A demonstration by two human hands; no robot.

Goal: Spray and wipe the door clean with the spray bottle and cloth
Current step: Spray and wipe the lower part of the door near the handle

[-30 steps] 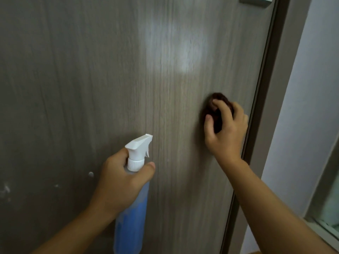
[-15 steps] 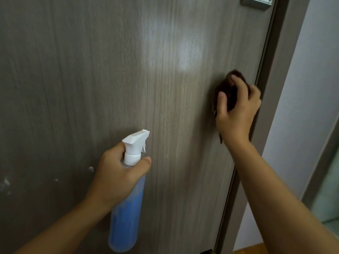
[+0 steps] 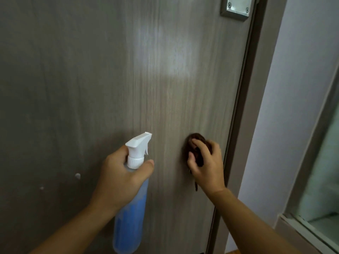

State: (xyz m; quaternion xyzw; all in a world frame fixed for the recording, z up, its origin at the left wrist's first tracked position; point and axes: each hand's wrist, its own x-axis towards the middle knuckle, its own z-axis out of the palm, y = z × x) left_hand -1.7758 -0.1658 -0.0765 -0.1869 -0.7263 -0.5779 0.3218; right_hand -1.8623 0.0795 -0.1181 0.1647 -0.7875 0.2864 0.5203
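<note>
A grey-brown wood-grain door (image 3: 91, 79) fills most of the view. My left hand (image 3: 121, 178) grips the neck of a spray bottle (image 3: 131, 222) with blue liquid and a white trigger head, its nozzle pointing at the door. My right hand (image 3: 207, 165) holds a bunched dark brown cloth (image 3: 195, 143) and presses it against the door near its right edge, at about the nozzle's height. A strip of the cloth hangs below the hand.
A metal plate (image 3: 235, 8) with screws sits at the door's top right. The door frame (image 3: 244, 107) runs down the right side, with a pale wall (image 3: 293, 88) and a glass pane (image 3: 322, 180) beyond. Small pale spots (image 3: 77, 176) mark the door's lower left.
My right hand with the cloth rose toward the door's right edge, then slid down the door to a lower spot. My left hand and the bottle stayed nearly still.
</note>
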